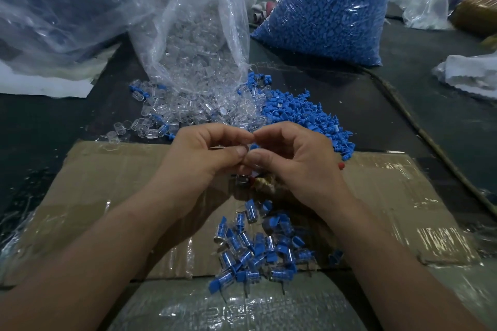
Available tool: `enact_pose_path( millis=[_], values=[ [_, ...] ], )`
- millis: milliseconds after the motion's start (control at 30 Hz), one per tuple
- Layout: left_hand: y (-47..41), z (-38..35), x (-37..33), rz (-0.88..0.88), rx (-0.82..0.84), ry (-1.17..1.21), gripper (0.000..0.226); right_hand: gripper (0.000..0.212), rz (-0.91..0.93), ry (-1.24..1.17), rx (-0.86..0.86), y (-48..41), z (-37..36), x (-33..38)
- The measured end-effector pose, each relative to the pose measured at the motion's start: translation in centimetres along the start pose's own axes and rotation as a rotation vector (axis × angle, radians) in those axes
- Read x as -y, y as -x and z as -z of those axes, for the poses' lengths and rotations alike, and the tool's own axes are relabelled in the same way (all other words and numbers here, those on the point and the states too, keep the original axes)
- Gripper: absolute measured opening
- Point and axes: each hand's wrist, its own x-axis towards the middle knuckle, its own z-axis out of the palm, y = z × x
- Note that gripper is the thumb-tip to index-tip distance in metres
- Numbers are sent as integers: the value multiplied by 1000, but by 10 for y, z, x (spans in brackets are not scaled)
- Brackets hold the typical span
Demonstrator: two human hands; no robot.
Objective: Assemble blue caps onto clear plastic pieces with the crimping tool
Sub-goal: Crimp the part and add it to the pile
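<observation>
My left hand (204,153) and my right hand (293,158) meet fingertip to fingertip above a flattened cardboard sheet (107,191). The left fingers pinch a small clear plastic piece, barely visible. The right fingers pinch a blue cap (253,146) against it. Under the hands lies the crimping tool (255,181), mostly hidden, with a red handle tip (341,165) showing at the right. A pile of assembled blue-and-clear pieces (258,247) lies on the cardboard near me. Loose clear pieces (188,110) and loose blue caps (309,118) are heaped beyond the hands.
An open plastic bag of clear pieces (199,35) spills at the back centre. A full bag of blue caps (328,8) stands back right. A large plastic bag (59,2) fills the back left. A cord (419,129) runs along the right.
</observation>
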Motion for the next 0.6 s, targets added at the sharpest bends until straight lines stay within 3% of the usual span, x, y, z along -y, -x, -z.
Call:
enact_pose_path(
  millis=[200, 367, 600],
  values=[
    [1, -1, 0, 31, 15, 101, 12, 20, 30, -89, -16, 0, -1, -1],
    [2, -4, -2, -47, -23, -33, 9, 21, 41, -103, 1, 0, -2, -5],
    [3, -3, -5, 31, -41, 84, 11, 22, 84, -139, 39, 1, -1, -4]
  ],
)
